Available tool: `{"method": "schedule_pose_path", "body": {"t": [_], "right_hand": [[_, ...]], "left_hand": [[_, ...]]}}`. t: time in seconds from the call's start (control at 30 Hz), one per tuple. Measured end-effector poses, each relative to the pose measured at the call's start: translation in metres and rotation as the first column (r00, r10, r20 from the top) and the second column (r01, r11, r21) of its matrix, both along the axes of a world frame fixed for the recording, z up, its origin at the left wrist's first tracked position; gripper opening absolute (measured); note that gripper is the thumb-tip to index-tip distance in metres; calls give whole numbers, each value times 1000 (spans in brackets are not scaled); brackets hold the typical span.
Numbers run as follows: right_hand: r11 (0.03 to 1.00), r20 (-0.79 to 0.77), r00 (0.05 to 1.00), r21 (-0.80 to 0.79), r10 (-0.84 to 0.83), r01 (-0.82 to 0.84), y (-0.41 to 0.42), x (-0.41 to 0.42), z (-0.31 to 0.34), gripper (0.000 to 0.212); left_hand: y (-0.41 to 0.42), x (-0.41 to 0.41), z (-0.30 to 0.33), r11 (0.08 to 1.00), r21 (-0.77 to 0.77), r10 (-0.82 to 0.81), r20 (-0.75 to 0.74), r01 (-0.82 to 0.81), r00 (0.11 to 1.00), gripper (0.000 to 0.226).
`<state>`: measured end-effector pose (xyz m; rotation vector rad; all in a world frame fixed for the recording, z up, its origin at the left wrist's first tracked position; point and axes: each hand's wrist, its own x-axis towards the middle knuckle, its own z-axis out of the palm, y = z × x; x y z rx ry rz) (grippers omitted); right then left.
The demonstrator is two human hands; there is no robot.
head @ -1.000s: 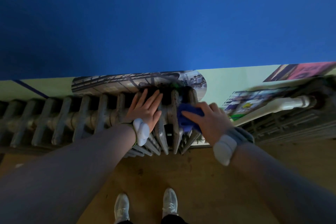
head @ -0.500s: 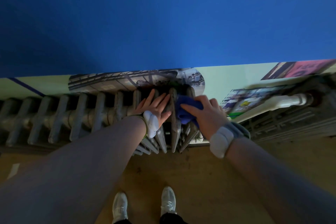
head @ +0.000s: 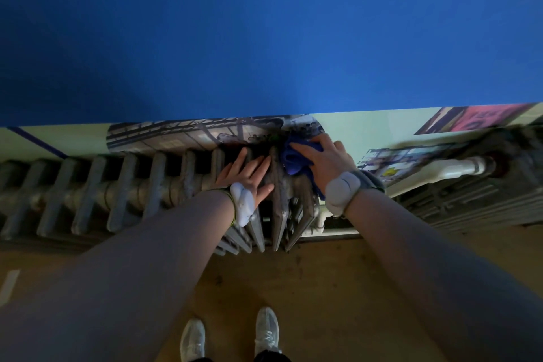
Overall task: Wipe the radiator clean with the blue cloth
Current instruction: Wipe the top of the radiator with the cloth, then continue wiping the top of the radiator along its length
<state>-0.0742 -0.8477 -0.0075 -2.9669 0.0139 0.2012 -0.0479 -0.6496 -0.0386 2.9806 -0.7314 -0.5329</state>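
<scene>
Right hand (head: 326,160) is pressing the blue cloth (head: 293,157) onto the radiator (head: 123,185) top, far end.

Cloth is lying bunched under curled right fingers; fins are running fingertip-to-wrist. Left hand (head: 248,175) is resting flat, fingers straight, just beside.

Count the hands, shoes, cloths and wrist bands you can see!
hands: 2 (left, right)
shoes: 2 ()
cloth: 1
wrist bands: 2 ()
Total: 7
</scene>
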Motion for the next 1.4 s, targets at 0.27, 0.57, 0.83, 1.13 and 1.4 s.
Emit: {"method": "schedule_pose_path", "body": {"t": [0.27,0.57,0.83,1.13,1.4], "right_hand": [[995,44,998,95,-37,33,11,-63,-7,54],[991,-51,998,129,27,-21,9,-101,-3,52],[857,-106,943,396,-315,331,3,-111,33,51],[763,-59,884,480,-464,433,-30,-153,63,51],[736,-32,847,479,-530,478,-117,-202,68,51]], "left_hand": [[0,1,-4,1000,1,0,18,0,1000,63],[2,4,12,999,10,-45,-136,47,990,66],[27,-21,63,978,-207,-10,-127,-16,992,66],[-5,-56,104,955,-287,-115,-109,80,987,64],[-114,-87,113,944,-276,-214,-94,181,972,63]]}}
